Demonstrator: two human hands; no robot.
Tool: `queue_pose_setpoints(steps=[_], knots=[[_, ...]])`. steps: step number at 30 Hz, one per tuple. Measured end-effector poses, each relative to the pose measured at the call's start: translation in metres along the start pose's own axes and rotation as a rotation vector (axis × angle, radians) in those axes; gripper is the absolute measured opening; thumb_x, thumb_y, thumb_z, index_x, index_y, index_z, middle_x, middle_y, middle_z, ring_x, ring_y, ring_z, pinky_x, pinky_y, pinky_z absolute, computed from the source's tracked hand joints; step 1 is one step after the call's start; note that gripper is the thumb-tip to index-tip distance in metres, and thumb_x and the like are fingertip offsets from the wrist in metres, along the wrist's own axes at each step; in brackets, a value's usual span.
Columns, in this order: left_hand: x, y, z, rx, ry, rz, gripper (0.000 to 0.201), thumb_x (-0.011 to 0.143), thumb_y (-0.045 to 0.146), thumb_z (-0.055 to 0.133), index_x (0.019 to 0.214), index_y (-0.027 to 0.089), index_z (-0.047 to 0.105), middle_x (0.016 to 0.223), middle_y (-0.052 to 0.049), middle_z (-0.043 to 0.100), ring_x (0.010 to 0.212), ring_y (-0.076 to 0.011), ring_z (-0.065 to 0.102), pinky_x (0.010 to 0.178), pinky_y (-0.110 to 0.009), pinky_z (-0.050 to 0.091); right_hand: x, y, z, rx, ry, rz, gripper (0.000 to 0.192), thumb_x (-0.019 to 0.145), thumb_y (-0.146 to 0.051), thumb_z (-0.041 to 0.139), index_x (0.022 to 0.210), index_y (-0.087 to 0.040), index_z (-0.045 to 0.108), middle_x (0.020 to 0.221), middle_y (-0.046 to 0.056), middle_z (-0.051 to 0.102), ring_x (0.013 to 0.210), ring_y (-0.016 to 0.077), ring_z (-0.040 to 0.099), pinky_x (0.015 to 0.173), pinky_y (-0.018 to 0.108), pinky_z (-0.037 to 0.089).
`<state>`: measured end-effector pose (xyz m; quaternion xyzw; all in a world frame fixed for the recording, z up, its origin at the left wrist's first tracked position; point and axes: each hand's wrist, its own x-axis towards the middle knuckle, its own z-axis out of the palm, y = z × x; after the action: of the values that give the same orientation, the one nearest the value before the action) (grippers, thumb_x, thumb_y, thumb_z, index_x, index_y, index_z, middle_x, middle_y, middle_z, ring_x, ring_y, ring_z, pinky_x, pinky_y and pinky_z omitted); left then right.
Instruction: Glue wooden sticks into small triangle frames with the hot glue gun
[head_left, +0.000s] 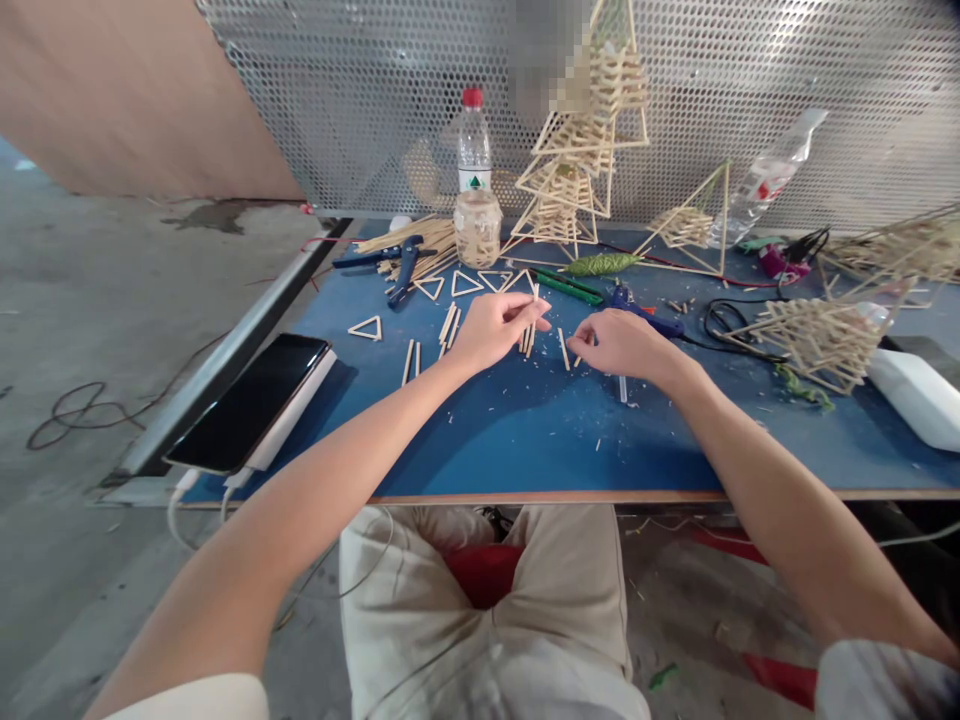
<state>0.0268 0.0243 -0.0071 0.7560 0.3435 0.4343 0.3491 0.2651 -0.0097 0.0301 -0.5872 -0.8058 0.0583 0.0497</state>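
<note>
Here, left hand (491,328) grip pinching thin sticks (529,335), right hand (619,345) grip narrow — touching a stick (563,349) beside it.

A blue worktop (487,440) with a pale wooden edge fills the middle of the view, its surface dusted with small light shavings; along its far edge stands a screen of perforated metal mesh (360,100), silvery grey, catching bright glare toward the far right corner; beyond the far left corner a plain brown board (135,90) leans or stands at a slant, meeting the mesh; to the left of the worktop lies a grey concrete floor (82,300), stained dark in one patch near the board, with a loop of thin dark cable (75,410) lying on it; a grey metal rail (232,360) runs along the worktop's left edge; light is even and soft.
</note>
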Motion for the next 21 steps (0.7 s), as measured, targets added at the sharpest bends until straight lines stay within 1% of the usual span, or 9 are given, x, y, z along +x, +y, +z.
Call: queue_pose_setpoints(steps=[2,3,6,9,12,14,17,19,21], knots=[[0.000,0.000,0.000,0.007,-0.004,-0.003,0.054,0.105,0.067,0.063,0.101,0.018,0.087,0.096,-0.011,0.089,0.061,-0.0138,0.064,0.061,-0.029,0.049,0.001,-0.007,-0.001,-0.011,-0.016,0.058,0.043,0.101,-0.054,0.069,0.073,-0.022,0.077,0.077,0.010,0.078,0.074,0.0263,0.067,0.074,0.040,0.043],[0.000,-0.001,0.001,0.009,-0.004,-0.005,0.055,0.104,0.068,0.064,0.100,0.018,0.087,0.096,-0.011,0.089,0.061,-0.0139,0.064,0.060,-0.029,0.049,0.001,-0.010,0.000,0.000,-0.031,0.084,0.044,0.099,-0.058,0.072,0.073,-0.023,0.077,0.078,0.011,0.078,0.076,0.0281,0.069,0.075,0.041,0.044],[0.000,-0.001,0.001,0.006,-0.002,-0.006,0.058,0.103,0.072,0.063,0.103,0.019,0.087,0.095,-0.012,0.088,0.060,-0.0143,0.064,0.060,-0.030,0.049,0.002,-0.012,0.004,0.068,-0.058,0.084,0.031,0.098,-0.049,0.076,0.078,-0.025,0.079,0.084,0.011,0.081,0.082,0.0332,0.074,0.079,0.045,0.049],[0.001,-0.001,0.002,-0.008,0.000,-0.002,0.061,0.102,0.074,0.065,0.112,0.018,0.087,0.094,-0.012,0.088,0.062,-0.0151,0.068,0.060,-0.029,0.050,0.000,-0.010,0.010,0.074,-0.050,-0.007,0.022,0.097,-0.036,0.072,0.078,-0.025,0.076,0.086,0.012,0.080,0.085,0.0359,0.074,0.080,0.047,0.052],[0.001,0.000,0.001,-0.023,-0.001,-0.002,0.063,0.101,0.075,0.067,0.117,0.018,0.087,0.094,-0.012,0.088,0.062,-0.0154,0.069,0.060,-0.029,0.050,-0.001,-0.004,0.011,0.115,0.002,-0.106,0.018,0.096,-0.031,0.066,0.080,-0.025,0.070,0.092,0.013,0.080,0.085,0.0320,0.072,0.082,0.045,0.053],[0.000,0.001,0.000,-0.022,-0.018,-0.004,0.064,0.102,0.075,0.065,0.118,0.017,0.086,0.095,-0.013,0.088,0.061,-0.0152,0.069,0.060,-0.029,0.051,0.000,0.002,0.008,0.184,0.077,-0.118,0.015,0.096,-0.029,0.060,0.085,-0.024,0.068,0.096,0.012,0.080,0.086,0.0278,0.070,0.083,0.042,0.053],[0.000,0.002,0.000,-0.025,-0.088,-0.014,0.067,0.105,0.076,0.061,0.128,0.016,0.083,0.098,-0.015,0.088,0.060,-0.0150,0.070,0.057,-0.028,0.051,0.001,0.015,-0.002,0.254,0.190,-0.046,0.015,0.094,-0.028,0.057,0.081,-0.024,0.064,0.084,0.008,0.075,0.079,0.0239,0.066,0.080,0.039,0.050],[-0.001,0.003,-0.001,-0.048,-0.150,-0.014,0.067,0.105,0.074,0.062,0.130,0.015,0.081,0.099,-0.015,0.088,0.059,-0.0144,0.069,0.057,-0.028,0.052,0.002,0.024,-0.008,0.275,0.215,-0.027,0.019,0.094,-0.029,0.055,0.075,-0.025,0.058,0.076,0.007,0.070,0.076,0.0237,0.063,0.076,0.039,0.047],[-0.001,0.004,-0.001,-0.073,-0.211,-0.011,0.063,0.106,0.071,0.063,0.127,0.015,0.081,0.099,-0.015,0.088,0.059,-0.0136,0.068,0.059,-0.028,0.053,0.003,0.030,-0.011,0.288,0.206,-0.049,0.026,0.098,-0.032,0.053,0.073,-0.025,0.057,0.075,0.008,0.068,0.078,0.0252,0.062,0.076,0.040,0.046]])
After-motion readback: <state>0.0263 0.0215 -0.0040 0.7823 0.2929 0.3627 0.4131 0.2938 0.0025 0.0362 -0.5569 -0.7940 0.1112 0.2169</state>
